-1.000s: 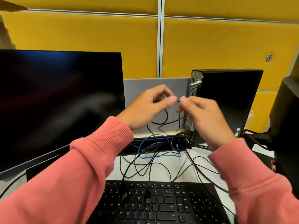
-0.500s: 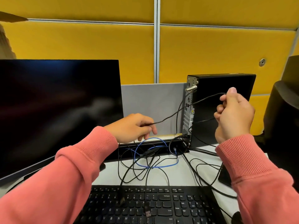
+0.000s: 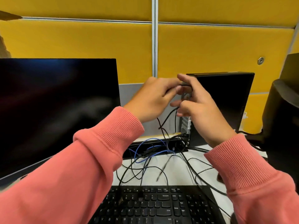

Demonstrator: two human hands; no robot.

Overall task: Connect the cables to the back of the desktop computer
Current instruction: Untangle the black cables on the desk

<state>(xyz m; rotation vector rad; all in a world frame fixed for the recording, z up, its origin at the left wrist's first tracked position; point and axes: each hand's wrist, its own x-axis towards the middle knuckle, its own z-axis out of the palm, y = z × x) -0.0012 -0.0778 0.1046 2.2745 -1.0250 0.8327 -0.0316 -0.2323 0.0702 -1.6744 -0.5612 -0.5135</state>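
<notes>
Cable (image 3: 168, 116) held by both hands beside unlabelled computer (image 3: 221, 102).

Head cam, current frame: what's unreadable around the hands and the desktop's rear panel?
- Upper rear ports of the black desktop tower: hidden behind both hands.
- Thin black cable's connector: hidden behind the left hand and right hand, and motion-blurred; grip and plug type unclear.
- Loose cable end on the white desk: blurred.
- Black keyboard: cut off by the bottom edge.

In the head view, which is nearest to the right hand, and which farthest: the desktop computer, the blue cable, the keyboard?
From the right hand:
1. Desktop computer, directly behind it.
2. Blue cable, lower left on the desk.
3. Keyboard, at the bottom, nearest the person.
</notes>
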